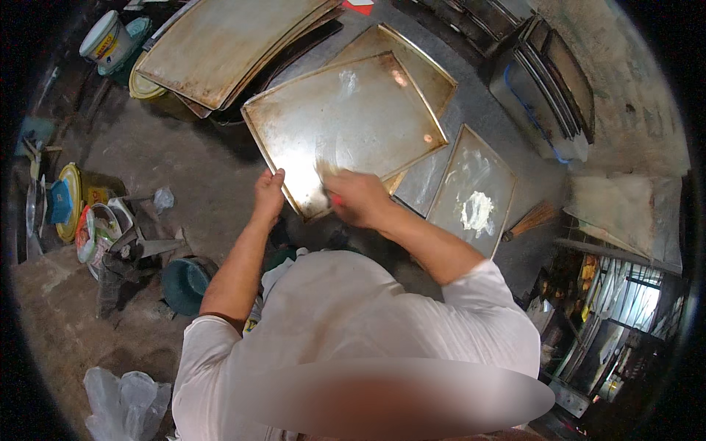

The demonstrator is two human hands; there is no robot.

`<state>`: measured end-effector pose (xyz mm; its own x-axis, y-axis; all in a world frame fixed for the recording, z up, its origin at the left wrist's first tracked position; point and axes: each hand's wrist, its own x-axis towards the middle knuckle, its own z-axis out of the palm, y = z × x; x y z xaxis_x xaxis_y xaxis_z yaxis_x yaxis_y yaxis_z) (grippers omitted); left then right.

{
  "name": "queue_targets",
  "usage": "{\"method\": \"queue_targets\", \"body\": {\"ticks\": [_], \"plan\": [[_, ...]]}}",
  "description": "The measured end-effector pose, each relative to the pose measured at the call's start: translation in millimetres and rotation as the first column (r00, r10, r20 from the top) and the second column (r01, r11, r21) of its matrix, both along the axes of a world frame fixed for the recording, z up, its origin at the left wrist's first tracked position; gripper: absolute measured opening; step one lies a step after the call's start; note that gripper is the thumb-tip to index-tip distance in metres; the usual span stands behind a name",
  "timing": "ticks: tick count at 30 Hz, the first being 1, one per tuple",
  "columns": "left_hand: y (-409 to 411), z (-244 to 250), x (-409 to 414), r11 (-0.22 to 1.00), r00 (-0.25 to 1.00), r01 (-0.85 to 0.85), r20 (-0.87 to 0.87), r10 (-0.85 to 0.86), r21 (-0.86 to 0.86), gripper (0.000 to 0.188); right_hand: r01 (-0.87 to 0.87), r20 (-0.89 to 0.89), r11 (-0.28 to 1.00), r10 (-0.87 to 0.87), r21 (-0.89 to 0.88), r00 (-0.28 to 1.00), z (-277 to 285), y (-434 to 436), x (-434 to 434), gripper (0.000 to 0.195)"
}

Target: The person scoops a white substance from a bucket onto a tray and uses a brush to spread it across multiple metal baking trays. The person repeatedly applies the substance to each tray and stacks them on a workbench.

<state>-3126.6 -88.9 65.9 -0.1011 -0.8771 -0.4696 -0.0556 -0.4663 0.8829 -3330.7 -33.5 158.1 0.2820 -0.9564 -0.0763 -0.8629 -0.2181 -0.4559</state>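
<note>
My left hand [269, 195] grips the near left edge of a rectangular metal baking tray [353, 121] with a low rim and brown stains. My right hand [356, 197] is closed on a brush [325, 168], blurred, its pale bristles against the tray's surface near the lower edge. A whitish smear shows towards the tray's far side. Beneath it, partly hidden, lies another metal tray [408, 60]. To the right, a smaller-looking tray [466, 171] bears a mound of white paste or fat [477, 214] with smears around it.
A stack of metal sheets [237, 44] stands at the upper left, beside lidded tubs. A straw hand broom [532, 219] lies at the right, below a metal bin [524, 110] of upright trays. A green bucket [186, 285] and plastic bags [127, 399] are on the left.
</note>
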Motion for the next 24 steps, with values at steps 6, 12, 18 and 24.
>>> {"method": "queue_targets", "body": {"ticks": [6,12,18,24], "plan": [[-18.2,8.9,-13.4,0.967,0.967,0.251,0.059,-0.249,-0.034,0.019,0.775,0.018,0.615,-0.781,-0.143,0.624,-1.9,25.3,-209.2,0.014],[-19.1,-7.5,-23.5,0.977,0.981,0.195,0.037,-0.192,-0.090,0.022,0.254,0.355,0.967,-0.249,0.032,0.901,0.3,6.5,-26.3,0.013],[-3.3,19.1,-19.0,0.977,0.977,0.208,0.036,-0.210,0.048,0.026,0.729,0.354,0.650,-0.748,0.214,0.562,-18.9,-50.3,-187.3,0.011],[-8.9,-3.0,-16.0,0.966,0.963,0.256,-0.076,-0.257,-0.027,0.025,0.121,0.061,0.990,-0.117,-0.069,0.991,-1.4,-60.1,-7.2,0.015]]}}
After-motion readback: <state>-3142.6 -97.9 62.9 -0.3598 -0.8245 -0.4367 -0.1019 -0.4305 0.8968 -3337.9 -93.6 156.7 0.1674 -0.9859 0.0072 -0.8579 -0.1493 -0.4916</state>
